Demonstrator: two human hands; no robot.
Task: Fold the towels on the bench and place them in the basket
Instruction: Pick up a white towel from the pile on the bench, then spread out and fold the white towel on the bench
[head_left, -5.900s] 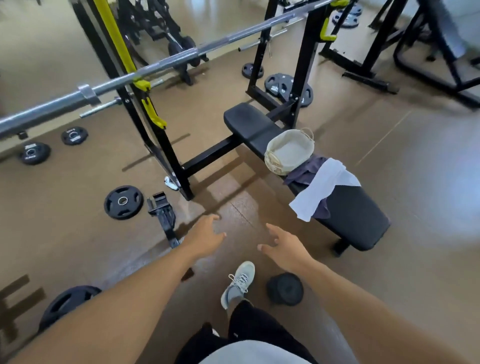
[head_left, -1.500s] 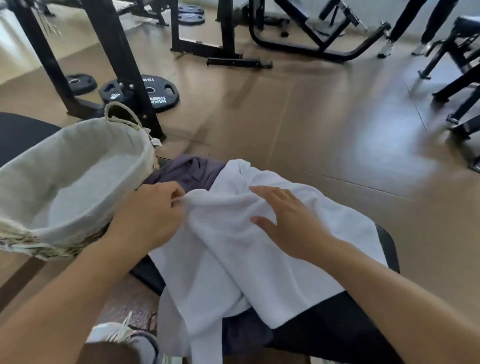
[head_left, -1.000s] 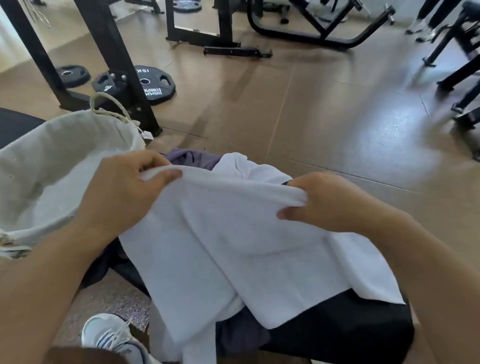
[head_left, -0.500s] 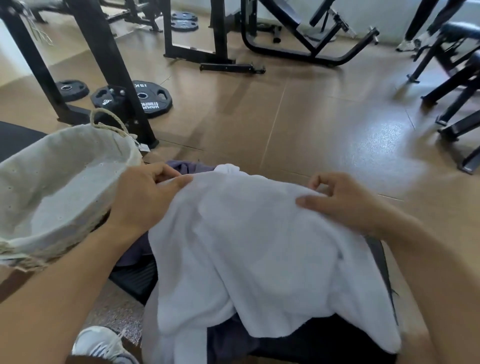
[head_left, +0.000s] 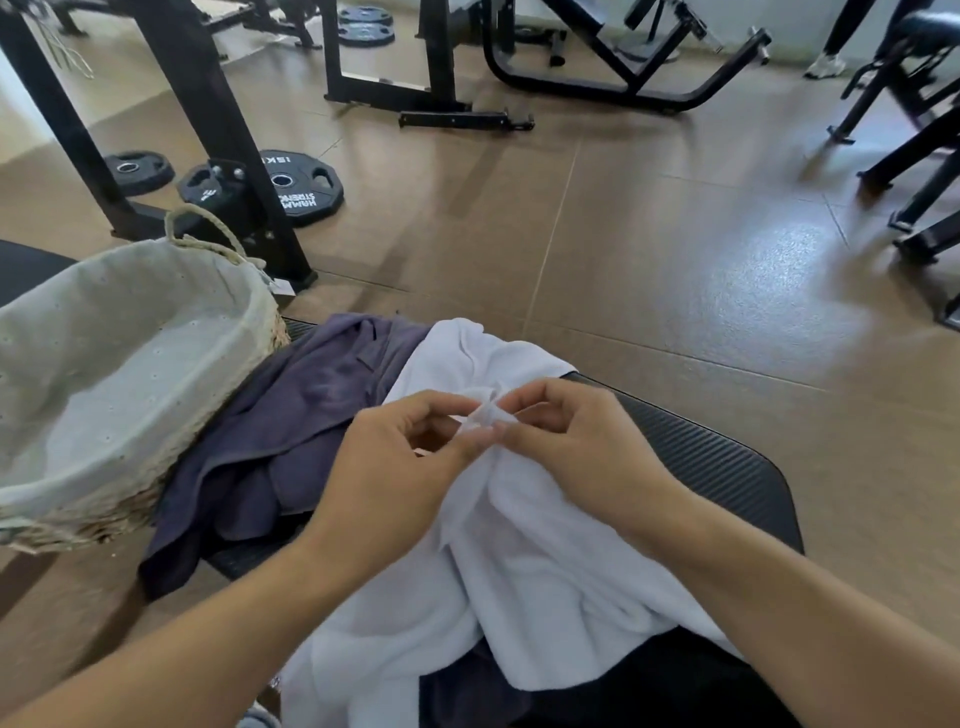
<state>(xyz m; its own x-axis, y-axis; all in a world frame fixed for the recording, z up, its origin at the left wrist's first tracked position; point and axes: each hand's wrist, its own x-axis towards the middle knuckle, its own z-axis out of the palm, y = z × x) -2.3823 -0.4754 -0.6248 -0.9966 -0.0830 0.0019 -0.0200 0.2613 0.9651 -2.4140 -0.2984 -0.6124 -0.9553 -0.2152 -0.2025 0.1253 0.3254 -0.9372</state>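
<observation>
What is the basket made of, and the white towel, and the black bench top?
Basket: looks like woven straw or rope, lined with pale dotted cloth. White towel: soft, fluffy cotton-like terry, bunching in folds where both hands pinch it. Bench: black padded top, probably vinyl, with a fine ribbed, slightly shiny texture.

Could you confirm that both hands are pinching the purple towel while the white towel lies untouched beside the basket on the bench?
Not quite: the towels are swapped. The head view shows the left hand and right hand pinching a bunched bit of the white towel, while the purple towel lies untouched beside the basket on the bench.
</observation>
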